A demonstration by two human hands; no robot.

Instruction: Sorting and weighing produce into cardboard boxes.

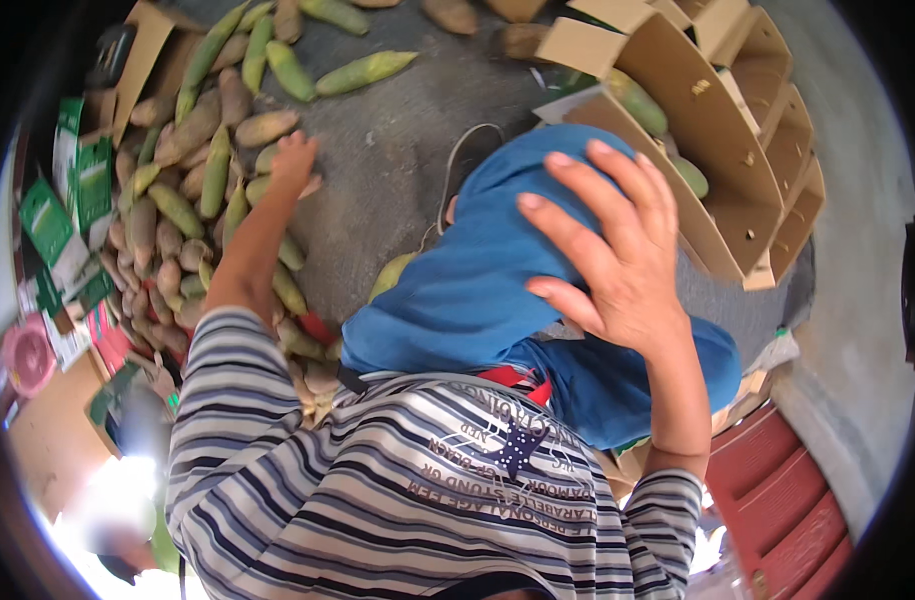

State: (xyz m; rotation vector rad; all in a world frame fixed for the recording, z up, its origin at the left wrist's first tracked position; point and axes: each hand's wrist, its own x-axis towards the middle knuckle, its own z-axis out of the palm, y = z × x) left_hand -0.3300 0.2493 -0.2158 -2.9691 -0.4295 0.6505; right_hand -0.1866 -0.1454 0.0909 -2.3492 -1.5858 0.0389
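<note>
My left hand [294,165] reaches out over the right edge of a heap of long, pointed green and brown vegetables [217,172]. Its thumb stands apart from its fingers, and nothing shows in its grip. Two green ones lie beside it, partly behind the wrist; whether it touches them I cannot make out. My right hand [623,255] hovers over my blue-trousered knee [518,240], open, with its fingers spread and nothing in them. Beyond it on the right, an open cardboard box [693,130] holds several large green vegetables [638,104].
More cardboard boxes [786,130] stand nested at the right. Loose green and brown vegetables lie across the grey floor [378,140] at the far side. Green cartons [48,222] and a pink basin [29,355] are at the left, a red slatted piece [778,490] at lower right.
</note>
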